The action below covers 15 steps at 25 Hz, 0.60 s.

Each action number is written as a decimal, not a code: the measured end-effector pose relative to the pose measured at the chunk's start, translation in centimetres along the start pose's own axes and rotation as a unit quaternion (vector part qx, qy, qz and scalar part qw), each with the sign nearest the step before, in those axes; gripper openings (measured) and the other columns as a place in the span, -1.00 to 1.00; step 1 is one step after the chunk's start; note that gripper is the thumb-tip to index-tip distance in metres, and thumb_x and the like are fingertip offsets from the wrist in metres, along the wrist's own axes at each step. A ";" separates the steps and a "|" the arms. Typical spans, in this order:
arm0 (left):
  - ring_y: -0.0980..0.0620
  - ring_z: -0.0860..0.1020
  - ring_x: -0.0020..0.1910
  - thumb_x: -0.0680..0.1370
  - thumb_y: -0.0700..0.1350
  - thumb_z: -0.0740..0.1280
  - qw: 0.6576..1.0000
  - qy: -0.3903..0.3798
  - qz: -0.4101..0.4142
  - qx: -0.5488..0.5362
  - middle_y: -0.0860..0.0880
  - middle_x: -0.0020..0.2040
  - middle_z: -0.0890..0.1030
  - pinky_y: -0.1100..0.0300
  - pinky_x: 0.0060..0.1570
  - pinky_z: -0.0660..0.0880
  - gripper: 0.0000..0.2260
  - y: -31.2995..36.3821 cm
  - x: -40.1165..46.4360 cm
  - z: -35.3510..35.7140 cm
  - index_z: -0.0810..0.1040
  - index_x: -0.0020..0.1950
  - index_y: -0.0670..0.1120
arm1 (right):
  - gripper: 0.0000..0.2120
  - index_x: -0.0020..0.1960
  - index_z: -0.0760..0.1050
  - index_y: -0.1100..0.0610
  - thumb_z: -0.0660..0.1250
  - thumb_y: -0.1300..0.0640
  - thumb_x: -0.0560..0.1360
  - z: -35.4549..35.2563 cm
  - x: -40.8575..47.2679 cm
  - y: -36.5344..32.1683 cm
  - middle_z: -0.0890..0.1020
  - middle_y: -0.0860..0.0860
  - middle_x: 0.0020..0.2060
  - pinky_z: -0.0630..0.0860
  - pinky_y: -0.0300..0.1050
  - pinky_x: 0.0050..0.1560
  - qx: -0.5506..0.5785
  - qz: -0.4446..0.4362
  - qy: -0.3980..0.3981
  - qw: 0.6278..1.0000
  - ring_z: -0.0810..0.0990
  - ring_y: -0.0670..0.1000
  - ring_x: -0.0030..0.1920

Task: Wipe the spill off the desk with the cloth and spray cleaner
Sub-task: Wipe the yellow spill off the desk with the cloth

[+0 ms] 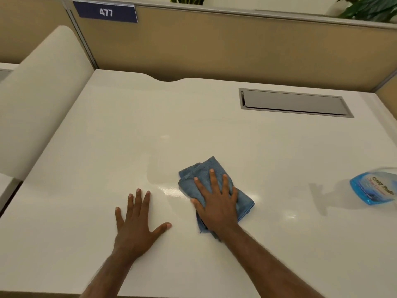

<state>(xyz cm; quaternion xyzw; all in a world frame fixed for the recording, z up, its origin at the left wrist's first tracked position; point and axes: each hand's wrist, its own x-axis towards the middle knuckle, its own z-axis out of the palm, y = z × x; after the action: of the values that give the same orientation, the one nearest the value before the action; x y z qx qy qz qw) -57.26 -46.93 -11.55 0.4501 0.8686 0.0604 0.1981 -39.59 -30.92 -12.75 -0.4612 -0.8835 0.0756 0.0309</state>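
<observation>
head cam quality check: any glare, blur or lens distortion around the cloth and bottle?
Head view: glare streaks on the white desk just left of the blue cloth, beside a damp sheen; small highlights further right. The spray cleaner bottle at the right edge is smeared and cut off, label barely legible. Wide-angle bowing curves the partition top. Right hand and left hand are fairly sharp, with soft shadows.

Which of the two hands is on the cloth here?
The right hand, pressed flat with fingers spread on the folded blue cloth. The left hand lies palm-down on the bare white desk beside it, touching no cloth.
</observation>
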 end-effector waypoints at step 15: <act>0.07 -0.36 0.50 0.28 0.56 0.07 0.999 -0.016 0.016 -0.024 0.09 0.53 -0.37 -0.16 0.45 -0.30 0.05 2.7 0.0 -0.7 -0.30 0.54 0.05 | -0.43 0.51 0.04 -0.22 0.01 -0.29 0.53 -1.0 -2.5 8.7 0.11 0.08 0.54 0.31 0.39 0.18 -0.016 0.153 0.031 0.988 0.17 0.36 0.43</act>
<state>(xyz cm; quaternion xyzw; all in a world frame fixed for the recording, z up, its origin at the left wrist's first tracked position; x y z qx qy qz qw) -55.44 -45.31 -10.16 0.4596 0.8566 0.0773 0.2216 -30.99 -27.93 -13.16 -0.5935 -0.8022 0.0513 0.0390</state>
